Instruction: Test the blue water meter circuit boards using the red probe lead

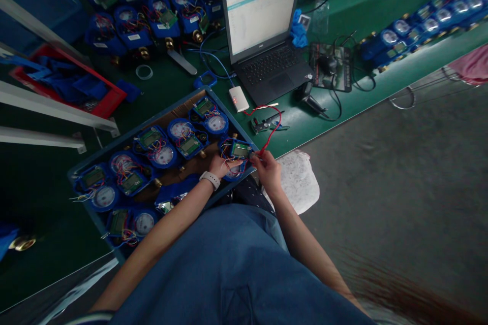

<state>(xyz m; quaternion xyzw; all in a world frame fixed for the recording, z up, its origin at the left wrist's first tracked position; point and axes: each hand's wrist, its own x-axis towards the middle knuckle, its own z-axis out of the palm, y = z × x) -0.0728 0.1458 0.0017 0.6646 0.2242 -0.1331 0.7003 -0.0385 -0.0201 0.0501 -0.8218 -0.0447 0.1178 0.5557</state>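
Observation:
A blue water meter (241,150) with a small display board and loose coloured wires sits at the right end of a blue crate (179,100). My left hand (220,166), a pale watch band on its wrist, is closed on this meter, fingers reaching below the display; part of its grip is hidden. Beside the display's right edge, my right hand (268,170) pinches the end of a red cable (275,129). That cable runs back to a white box (238,99) with a red light. Other opened blue meters (187,137) fill the crate.
A laptop (267,25) stands open behind the white box. More blue meters (133,25) stand at the back left, with another row (396,40) along the right bench. A red bin (109,99), a handheld scanner (310,99) and a white-covered stool (299,183) are nearby.

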